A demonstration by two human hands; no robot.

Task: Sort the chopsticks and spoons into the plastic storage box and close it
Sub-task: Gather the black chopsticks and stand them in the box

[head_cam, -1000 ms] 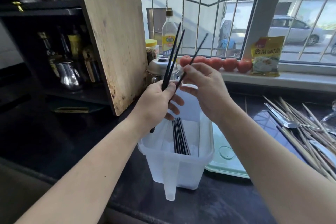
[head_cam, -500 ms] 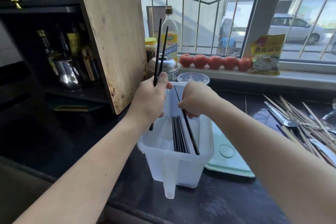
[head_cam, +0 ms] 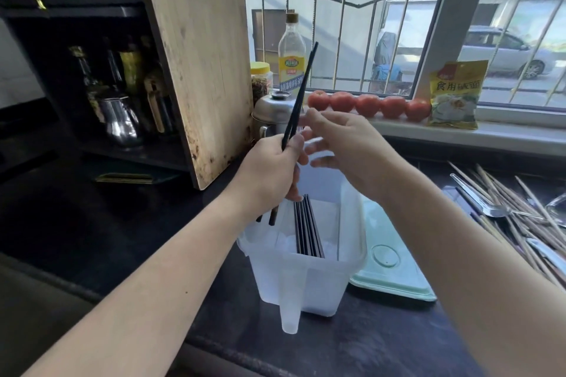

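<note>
Change: since half a second ago the right hand (head_cam: 346,147) has risen out of the plastic storage box (head_cam: 306,272) and left its black chopstick with the row inside; the left hand's pair now leans right instead of standing upright.
Left hand (head_cam: 272,174): its grip is closed around two black chopsticks (head_cam: 301,92), tips pointing up and right past the oil bottle (head_cam: 292,55), lower ends poking out below the fist at the box's left rim.
Right hand: just right of the left grip, fingers spread and loosely bent, holding nothing; its fingertips (head_cam: 309,115) sit close to the held pair, though whether they touch is hard to tell.
Box: directly below both hands on the dark counter (head_cam: 122,223), open, with a row of black chopsticks (head_cam: 307,229) lying lengthwise inside.
Lid (head_cam: 395,263): pale green, flat on the counter, touching the box's right side, under the right forearm.
Unsorted pile: wooden chopsticks (head_cam: 520,211) and a metal spoon (head_cam: 481,202), well to the right of the right hand.
Behind the grip: a cutting board (head_cam: 199,55) leaning upright, a steel pot (head_cam: 272,113), and tomatoes (head_cam: 367,105) on the sill.
</note>
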